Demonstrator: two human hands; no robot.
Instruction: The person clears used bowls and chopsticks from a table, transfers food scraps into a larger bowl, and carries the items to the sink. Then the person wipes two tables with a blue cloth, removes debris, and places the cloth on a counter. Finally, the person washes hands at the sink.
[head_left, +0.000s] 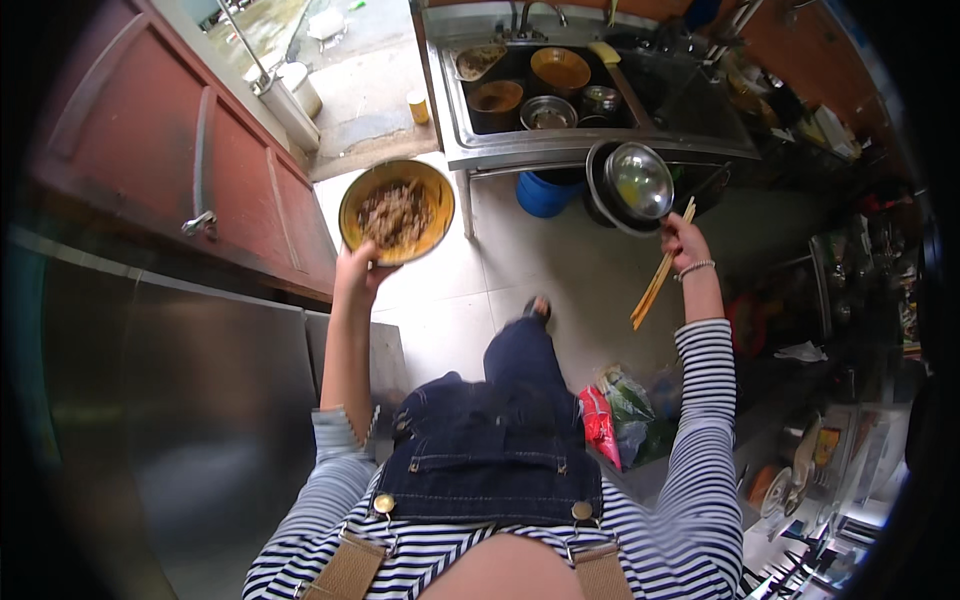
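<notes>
My left hand (360, 270) grips the near rim of a yellow bowl (439, 240) with a dark edge, the thumb over the inside. Brown food scraps (397, 214) lie in this bowl. My right hand (684, 241) holds a metal bowl (637, 180) at its rim, together with several wooden chopsticks (652, 292) that slant down to the left. Behind or under the metal bowl shows a wider metal basin (596, 184); whether my right hand holds it too, I cannot tell.
Ahead, a steel sink (555, 144) contains bowls and pots. A blue bucket (547, 196) stands below it. To the left are a red door (247, 157) with a metal knob and a steel cabinet (180, 390). Plastic bags (626, 405) lie at lower right. A doorway opens beside the sink.
</notes>
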